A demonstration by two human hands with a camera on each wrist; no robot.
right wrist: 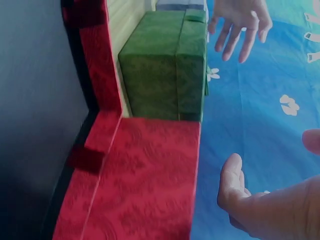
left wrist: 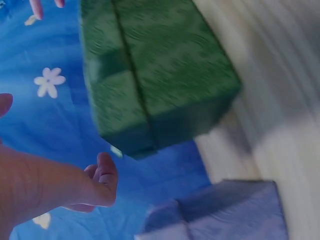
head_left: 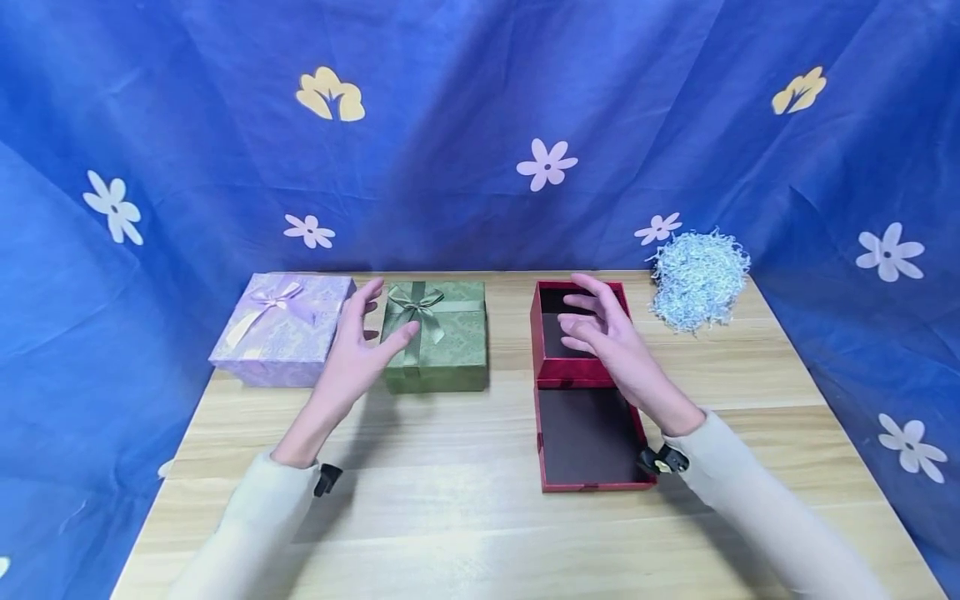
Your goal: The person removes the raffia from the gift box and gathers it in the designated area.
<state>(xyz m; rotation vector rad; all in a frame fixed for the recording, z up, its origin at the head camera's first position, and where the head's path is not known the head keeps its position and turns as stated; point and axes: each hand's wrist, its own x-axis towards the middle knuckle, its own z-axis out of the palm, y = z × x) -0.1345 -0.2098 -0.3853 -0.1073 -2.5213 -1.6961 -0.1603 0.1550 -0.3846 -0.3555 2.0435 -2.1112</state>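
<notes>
The left grip [head_left: 360,343] hung released, green box [head_left: 453,342] at three o'clock; the right grip [head_left: 613,335], also released, hung over the red box [head_left: 567,371], which extended toward six o'clock.

Blue cloth [head_left: 450,200] hangs behind bench [head_left: 450,533] and along both sides, creased, printed with white flowers [head_left: 558,153] and yellow motifs [head_left: 327,81]. Bench: pale wood grain. Light-blue shred [head_left: 701,280] heaped near far right corner.

On the table [head_left: 450,517], three boxes [head_left: 461,350] stand left of shreds [head_left: 701,283].
</notes>
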